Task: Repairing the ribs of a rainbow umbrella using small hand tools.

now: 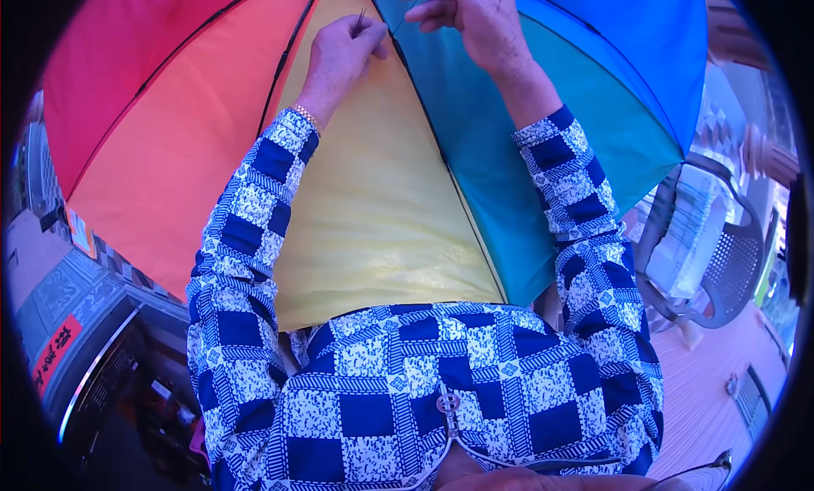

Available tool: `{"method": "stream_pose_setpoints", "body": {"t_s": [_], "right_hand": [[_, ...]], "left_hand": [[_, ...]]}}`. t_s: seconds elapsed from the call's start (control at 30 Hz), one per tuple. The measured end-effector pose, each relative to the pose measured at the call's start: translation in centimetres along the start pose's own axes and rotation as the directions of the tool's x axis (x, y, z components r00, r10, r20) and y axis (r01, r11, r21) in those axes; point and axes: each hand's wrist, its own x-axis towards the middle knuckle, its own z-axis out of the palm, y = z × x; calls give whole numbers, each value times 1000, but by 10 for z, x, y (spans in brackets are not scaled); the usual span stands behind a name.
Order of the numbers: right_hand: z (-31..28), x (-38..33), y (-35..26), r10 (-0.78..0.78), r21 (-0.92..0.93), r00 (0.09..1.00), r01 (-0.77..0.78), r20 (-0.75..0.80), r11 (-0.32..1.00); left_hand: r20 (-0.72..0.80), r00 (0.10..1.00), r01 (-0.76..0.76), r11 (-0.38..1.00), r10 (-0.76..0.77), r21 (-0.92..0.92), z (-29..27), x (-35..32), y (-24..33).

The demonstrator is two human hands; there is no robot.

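Left hand point(343, 46) pinches a thin needle point(362, 16) and right hand point(471, 12), fingers loosely curled, steadies the umbrella point(381, 203) spread across the lap; its soft, light cloth likely handles best beside a stiff rib point(441, 164).

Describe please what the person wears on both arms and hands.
Both arms wear long sleeves of a blue and white patchwork-print fabric, with dark blue squares and striped bands. The left hand has a thin gold bracelet at the wrist. The right hand is bare, with no glove or ring visible.
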Motion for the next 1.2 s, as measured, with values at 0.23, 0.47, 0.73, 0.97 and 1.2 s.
{"method": "stream_pose_setpoints", "body": {"t_s": [0.23, 0.47, 0.73, 0.97, 1.2], "right_hand": [[22, -26, 21, 1, -283, 919, 120, 395, 951], [6, -16, 23, -8, -403, 937, 158, 349, 901], [-9, -1, 44, 51, -552, 978, 71, 202, 831], [-13, 1, 48, -10, -674, 980, 144, 199, 725], [-19, -4, 56, -231, -847, 889, 450, 395, 284]], "left_hand": [[292, 929, 273, 954, -227, -127, -14, 25, -12], [260, 930, 261, 965, -261, 36, -11, 16, 8], [158, 954, 264, 964, -256, -27, -9, 7, 6], [128, 968, 227, 971, -216, -80, -5, 5, 0], [127, 967, 229, 970, -219, -76, -7, 5, -4]]}}
